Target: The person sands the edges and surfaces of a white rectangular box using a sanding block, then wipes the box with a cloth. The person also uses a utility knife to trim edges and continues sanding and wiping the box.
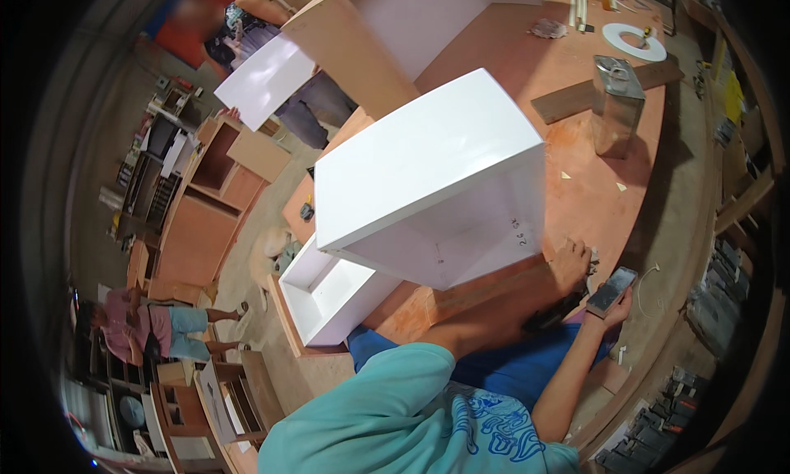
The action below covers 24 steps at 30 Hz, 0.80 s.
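My right hand (pixel 619 308) is closed around a dark-screened phone (pixel 613 291) beside the table's near right edge. My left arm reaches across my body, and my left hand (pixel 569 264) rests on the reddish-brown tabletop (pixel 568 198) with its fingers apart. Small dark pieces (pixel 593 262), too small to name, lie by those fingertips. Just beyond this hand stands a large white box (pixel 428 161), tilted in view, with pencil marks inside. A smaller white open box (pixel 329 293) sits to its left. Neither white box is touched by my right hand.
A metal can (pixel 619 108) and a wooden board (pixel 568 104) stand at the far right, near a white ring (pixel 634 42). Another person at the far left holds a white panel (pixel 267 79). A second person in a pink shirt (pixel 148 322) stands among cabinets (pixel 197 239).
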{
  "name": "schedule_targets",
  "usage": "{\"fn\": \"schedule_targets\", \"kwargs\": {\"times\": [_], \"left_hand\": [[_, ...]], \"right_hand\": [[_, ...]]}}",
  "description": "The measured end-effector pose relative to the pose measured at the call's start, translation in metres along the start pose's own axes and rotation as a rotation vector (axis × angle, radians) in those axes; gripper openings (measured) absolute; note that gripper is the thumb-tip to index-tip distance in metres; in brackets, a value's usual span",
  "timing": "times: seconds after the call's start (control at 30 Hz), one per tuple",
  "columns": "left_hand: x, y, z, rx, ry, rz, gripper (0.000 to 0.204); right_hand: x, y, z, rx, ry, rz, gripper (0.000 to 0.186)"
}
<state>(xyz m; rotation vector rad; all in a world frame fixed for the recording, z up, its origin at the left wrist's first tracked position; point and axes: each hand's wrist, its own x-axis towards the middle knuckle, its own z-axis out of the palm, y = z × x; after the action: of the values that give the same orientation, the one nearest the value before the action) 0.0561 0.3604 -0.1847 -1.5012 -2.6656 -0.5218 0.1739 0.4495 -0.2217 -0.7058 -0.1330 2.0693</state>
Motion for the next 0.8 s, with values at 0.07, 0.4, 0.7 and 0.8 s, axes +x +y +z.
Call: {"fn": "schedule_targets", "kwargs": {"times": [0.07,0.4,0.7,0.8], "left_hand": [[0.004,-0.004,-0.021,-0.048,-0.080,-0.005,0.045],[-0.038,0.012,-0.145,-0.408,0.197,-0.297,0.031],[-0.056,0.019,-0.165,-1.206,0.516,-0.571,0.042],[-0.064,0.020,-0.179,-1.302,0.591,-0.679,0.045]], "right_hand": [[0.007,0.000,-0.008,-0.001,-0.040,-0.004,0.036],[-0.010,-0.012,0.011,-0.036,-0.504,0.116,0.048],[-0.144,0.027,0.112,-0.715,-0.752,-0.068,0.048],[-0.162,0.024,0.108,-0.908,-0.688,0.000,0.045]]}}
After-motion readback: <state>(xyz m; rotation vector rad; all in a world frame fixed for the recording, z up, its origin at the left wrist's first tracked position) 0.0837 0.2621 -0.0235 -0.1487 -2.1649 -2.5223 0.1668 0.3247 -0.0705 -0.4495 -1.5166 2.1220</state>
